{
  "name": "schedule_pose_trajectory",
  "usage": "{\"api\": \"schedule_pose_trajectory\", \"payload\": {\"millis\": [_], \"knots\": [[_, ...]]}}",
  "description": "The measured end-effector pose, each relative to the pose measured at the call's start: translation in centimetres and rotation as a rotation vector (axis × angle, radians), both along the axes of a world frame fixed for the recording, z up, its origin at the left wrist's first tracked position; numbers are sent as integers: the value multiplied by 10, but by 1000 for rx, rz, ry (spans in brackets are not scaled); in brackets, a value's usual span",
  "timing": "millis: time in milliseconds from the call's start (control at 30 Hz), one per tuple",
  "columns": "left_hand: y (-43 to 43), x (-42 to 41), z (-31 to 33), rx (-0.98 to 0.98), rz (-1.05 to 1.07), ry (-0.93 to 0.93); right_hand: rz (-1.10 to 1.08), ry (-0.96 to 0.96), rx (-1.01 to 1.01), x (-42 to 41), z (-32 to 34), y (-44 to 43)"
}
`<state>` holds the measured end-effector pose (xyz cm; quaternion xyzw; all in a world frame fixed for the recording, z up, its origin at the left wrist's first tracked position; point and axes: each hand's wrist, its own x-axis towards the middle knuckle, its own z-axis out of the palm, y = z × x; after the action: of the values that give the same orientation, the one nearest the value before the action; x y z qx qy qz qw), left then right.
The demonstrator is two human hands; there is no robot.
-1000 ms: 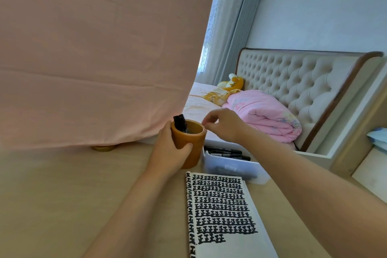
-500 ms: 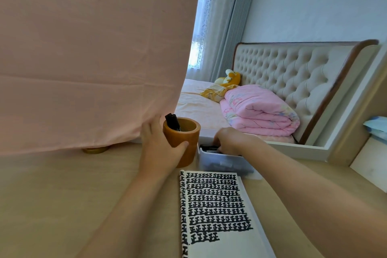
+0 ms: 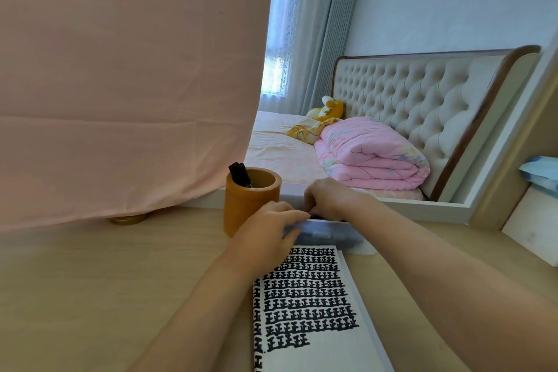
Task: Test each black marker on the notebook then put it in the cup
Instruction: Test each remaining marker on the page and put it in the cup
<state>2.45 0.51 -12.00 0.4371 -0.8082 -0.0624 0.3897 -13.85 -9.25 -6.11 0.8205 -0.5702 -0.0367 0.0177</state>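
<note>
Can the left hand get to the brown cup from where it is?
Probably yes. The left hand rests on the clear plastic box right beside the round brown cup, with nothing between them.

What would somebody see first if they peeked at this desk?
Probably the notebook at the bottom middle, its white page packed with rows of thick black marks. Then the huge pink cloth covering the left side, with a brown cup holding black markers by its lower edge. Behind the notebook, the left hand rests on a clear box and the right hand reaches into it.
</note>
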Motion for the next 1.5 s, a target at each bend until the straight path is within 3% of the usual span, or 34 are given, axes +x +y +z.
{"api": "schedule_pose_trajectory", "payload": {"millis": [167, 300, 467, 600, 700, 833, 1067, 1233, 1433, 1500], "knots": [[4, -4, 2, -3, 17, 35, 113, -198, -88, -17, 7, 13], [6, -9, 10, -138, 71, 103, 183, -333, -196, -31, 11, 40], [8, -13, 14, -236, 128, 24, 151, -644, -167, -39, 4, 82], [5, -9, 16, -369, 82, -75, 127, -746, -111, -46, -1, 105], [9, -9, 24, -357, 84, -48, 56, -880, -141, -53, 0, 115], [18, -14, 37, -319, 89, -74, 26, -1268, -15, -59, 8, 132], [45, -31, 48, -239, 40, -90, 6, -1607, 45, -57, 9, 157], [79, -34, 48, -166, -19, -114, 23, -1499, -10, -46, 5, 168], [113, -11, 39, -129, 83, -59, 64, -922, -77, -46, -10, 190], [122, -7, 33, -176, 104, -85, 94, -825, -59, -43, -15, 198]]}}
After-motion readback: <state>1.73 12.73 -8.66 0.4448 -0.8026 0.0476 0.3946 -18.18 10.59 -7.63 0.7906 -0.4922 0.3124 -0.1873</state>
